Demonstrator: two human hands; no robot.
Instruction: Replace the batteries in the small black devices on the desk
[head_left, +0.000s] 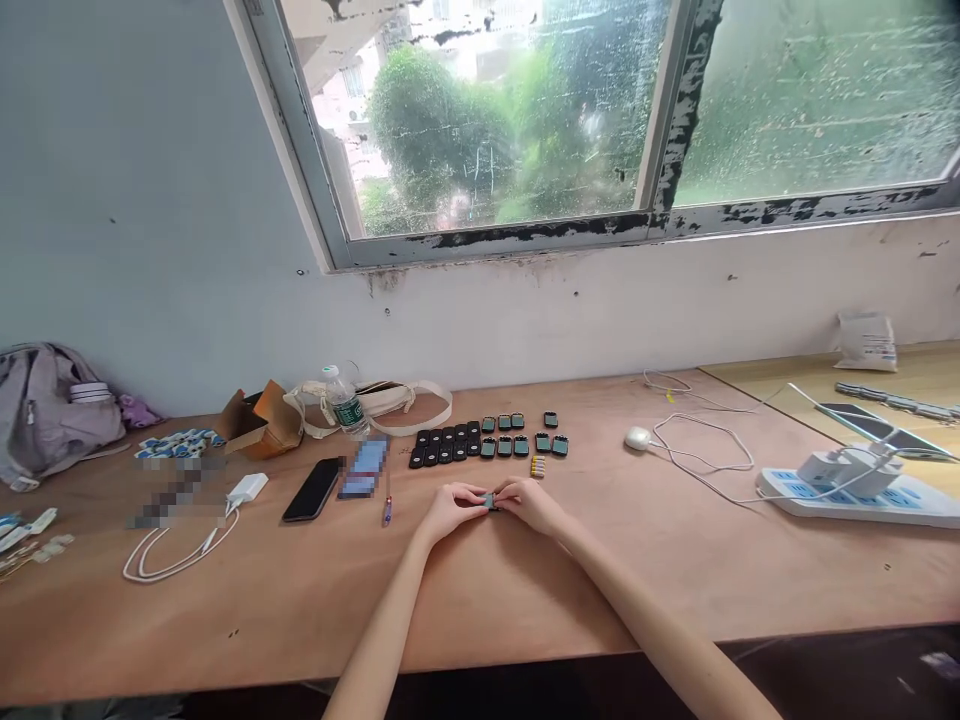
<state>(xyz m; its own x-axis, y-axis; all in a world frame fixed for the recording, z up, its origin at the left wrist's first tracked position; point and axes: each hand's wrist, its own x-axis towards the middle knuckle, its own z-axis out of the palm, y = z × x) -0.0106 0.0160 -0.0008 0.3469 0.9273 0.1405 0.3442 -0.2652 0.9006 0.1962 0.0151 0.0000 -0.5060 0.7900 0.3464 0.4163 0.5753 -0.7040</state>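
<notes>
My left hand and my right hand meet over the table's near middle. Pinched between their fingertips is a small square device with a grey-green face; the fingers cover its edges. Beyond the hands lie several similar dark-framed square devices in rows, with a few more to their right. Left of these, two rows of black rounded pieces bear small pale marks. Small yellow-banded batteries rest just past my right hand. A slim screwdriver lies left of my left hand.
On the left are a black phone, a white charger with cable, an open cardboard box, a water bottle and a backpack. To the right, a white mouse-like object and cables lead toward a power strip.
</notes>
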